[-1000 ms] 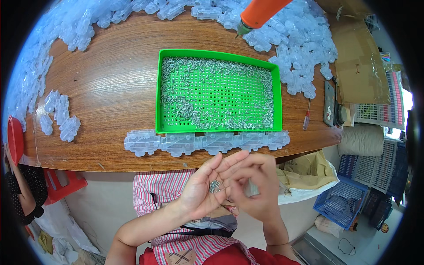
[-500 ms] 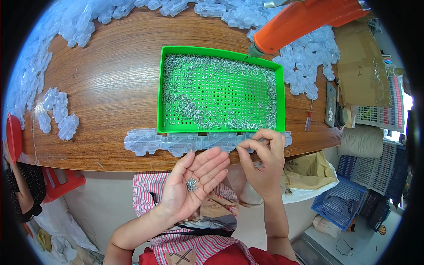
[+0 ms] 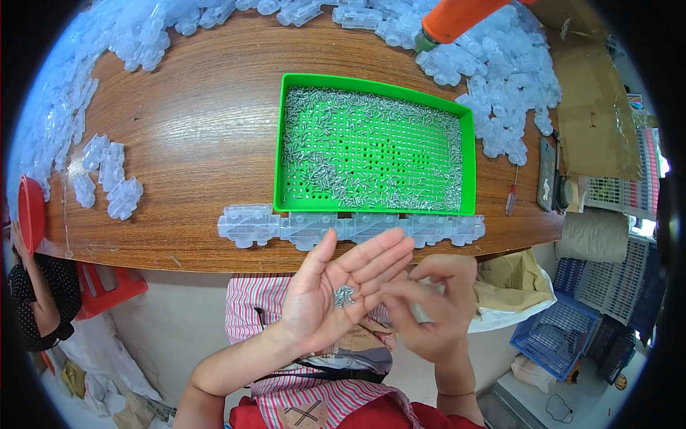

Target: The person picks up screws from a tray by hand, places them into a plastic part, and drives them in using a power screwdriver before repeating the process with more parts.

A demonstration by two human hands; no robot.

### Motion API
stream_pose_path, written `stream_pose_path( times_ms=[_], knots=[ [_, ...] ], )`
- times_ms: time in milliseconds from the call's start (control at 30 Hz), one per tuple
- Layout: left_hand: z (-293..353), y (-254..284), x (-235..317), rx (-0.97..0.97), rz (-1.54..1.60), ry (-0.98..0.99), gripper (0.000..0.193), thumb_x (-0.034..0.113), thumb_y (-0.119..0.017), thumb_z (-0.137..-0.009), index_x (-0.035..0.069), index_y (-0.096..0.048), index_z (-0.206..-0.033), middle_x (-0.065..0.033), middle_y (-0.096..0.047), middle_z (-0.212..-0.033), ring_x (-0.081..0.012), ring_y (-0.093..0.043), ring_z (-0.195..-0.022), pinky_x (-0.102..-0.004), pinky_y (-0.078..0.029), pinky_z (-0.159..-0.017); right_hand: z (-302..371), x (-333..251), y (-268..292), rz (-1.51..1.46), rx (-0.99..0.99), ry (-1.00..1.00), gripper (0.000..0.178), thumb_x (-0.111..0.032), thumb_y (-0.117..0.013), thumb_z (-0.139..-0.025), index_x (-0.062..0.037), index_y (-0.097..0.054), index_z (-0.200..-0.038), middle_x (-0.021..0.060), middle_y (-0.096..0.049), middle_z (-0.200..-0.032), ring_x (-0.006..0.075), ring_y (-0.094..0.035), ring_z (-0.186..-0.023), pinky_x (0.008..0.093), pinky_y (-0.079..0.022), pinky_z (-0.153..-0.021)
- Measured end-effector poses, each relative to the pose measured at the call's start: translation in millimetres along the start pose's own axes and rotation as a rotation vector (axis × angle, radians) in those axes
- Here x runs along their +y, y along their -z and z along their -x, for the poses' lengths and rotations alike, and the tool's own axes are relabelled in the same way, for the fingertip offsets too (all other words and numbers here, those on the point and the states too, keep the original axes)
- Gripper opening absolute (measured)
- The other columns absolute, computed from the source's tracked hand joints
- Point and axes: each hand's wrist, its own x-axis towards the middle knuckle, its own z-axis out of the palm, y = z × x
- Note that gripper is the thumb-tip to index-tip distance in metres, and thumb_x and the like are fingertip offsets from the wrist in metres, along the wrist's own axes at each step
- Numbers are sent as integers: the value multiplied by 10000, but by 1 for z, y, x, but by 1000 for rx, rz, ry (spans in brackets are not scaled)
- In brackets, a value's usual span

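Note:
Palm up, my left hand (image 3: 312,300) carries a small heap of silver screws (image 3: 344,296), its fingers stretched toward the table edge. Just right of those fingers is my right hand (image 3: 437,314), somewhat blurred, with thumb and forefinger pinched together. Whatever lies in the pinch is too small to make out. Beyond both hands, a row of clear plastic housings (image 3: 249,226) lies along the table's near edge; the left fingers partly cover it. Directly behind the row stands a green perforated tray (image 3: 468,164) with many screws scattered and set in its holes.
An orange power driver (image 3: 457,20) hangs over the back right. Piles of clear housings (image 3: 511,86) line the table's far rim, and a small group (image 3: 112,168) lies left. A screwdriver (image 3: 511,196) and a phone (image 3: 547,171) are at right. Another person's arm (image 3: 39,286) shows far left.
My right hand has come back from above the housing row to beside the left fingers. The left hand has shifted slightly right with the screws. The view has shifted, and the driver appears higher.

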Motion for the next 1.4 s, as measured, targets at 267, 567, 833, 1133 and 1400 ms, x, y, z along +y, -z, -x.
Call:
stream_pose_path(
  times_ms=[267,567,833,1133,1400],
  knots=[
    [-8,-4,-10,-82,29,-20,716,520,-205,-992,-27,-220,-1455,-189,-254,-1509,-268,-229,-1412,-386,-167,-1165,7,-8,-14,91,0,29,266,-131,-793,-648,-152,-717,-902,-22,-562,-904,166,-479,-789,315,-348,-703],
    [-7,-3,-9,-97,26,4,658,490,-174,-1007,20,-260,-1459,-120,-290,-1510,-227,-329,-1367,-348,-279,-1116,13,-4,-16,124,-45,57,294,-120,-738,-723,-87,-690,-1012,17,-550,-983,194,-502,-851,336,-371,-744],
    [3,15,-18,33,-43,127,582,417,-268,-1022,-2,-330,-1422,-126,-378,-1459,-203,-395,-1329,-327,-306,-1109,25,12,-21,86,227,-31,272,-34,-700,-743,-112,-693,-1003,44,-520,-968,192,-492,-825,324,-385,-705],
    [14,30,-11,197,-112,18,554,372,-273,-1026,-52,-392,-1362,-194,-432,-1402,-246,-414,-1317,-373,-307,-1125,5,50,-45,322,295,127,167,-145,-735,-774,-159,-717,-939,60,-483,-955,227,-463,-872,338,-363,-728],
    [11,34,-9,238,-107,-11,303,170,-526,-969,-14,-560,-1207,-156,-612,-1189,-195,-615,-1088,-294,-522,-931,10,34,-46,150,351,146,223,-183,-745,-713,-157,-730,-934,33,-507,-929,197,-491,-831,348,-360,-718]
  ],
)
